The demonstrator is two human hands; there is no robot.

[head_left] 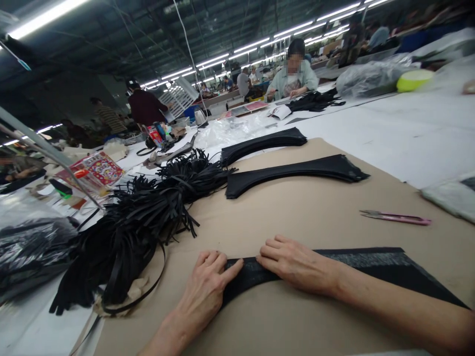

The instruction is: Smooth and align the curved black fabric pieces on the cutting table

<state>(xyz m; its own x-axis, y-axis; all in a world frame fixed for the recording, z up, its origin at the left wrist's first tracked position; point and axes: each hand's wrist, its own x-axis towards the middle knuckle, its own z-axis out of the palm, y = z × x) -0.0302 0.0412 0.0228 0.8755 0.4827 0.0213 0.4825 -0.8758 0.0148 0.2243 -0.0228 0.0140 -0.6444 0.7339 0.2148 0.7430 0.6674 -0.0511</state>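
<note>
A curved black piece (356, 264), cut like fabric or thin leather with a greyish strip along its far edge, lies on the tan board (282, 326). My left hand (206, 282) has its fingers bent over the left end, its thumb lying along the piece. Just to the right, my right hand (287, 259) bends its fingers over the far edge, and its forearm crosses the piece. Both hands grip or press the edge; their fingertips are partly hidden. Beyond them lie two stacks of similar curved black pieces, a nearer stack (289, 173) and a farther stack (263, 143).
Pink-handled thread snips (397, 217) lie at the right of the board. A heap of black strips (148, 217) runs along the left side, near a slanted metal pole (48, 148). Plastic-wrapped bundles (371, 76) sit farther back. A co-worker (291, 79) works across the white table (389, 133).
</note>
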